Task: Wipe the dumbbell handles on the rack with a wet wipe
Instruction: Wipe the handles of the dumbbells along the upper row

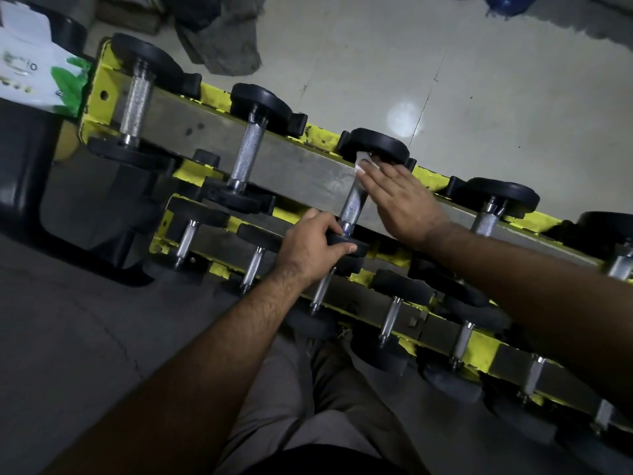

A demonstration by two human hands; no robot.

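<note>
With the left hand (pixel 313 246) gripping the near plate (pixel 346 242), the right hand (pixel 399 197), fingers straight, presses the wet wipe (pixel 364 164) at the knurled handle (pixel 354 204)'s twelve-o'clock end; it could snag and tear.

From my remote view, the right hand (pixel 400 200) covered most of the wet wipe (pixel 363 163) and the handle's upper end. The wipes packet (pixel 37 77) was cropped at the left edge, print unreadable. The rack (pixel 212 90) ran off-frame right.

Both forearms are bare and hairy, with no sleeves, watch or rings visible. The person wears light khaki trousers (pixel 329 399) and a black top (pixel 318 462).
</note>
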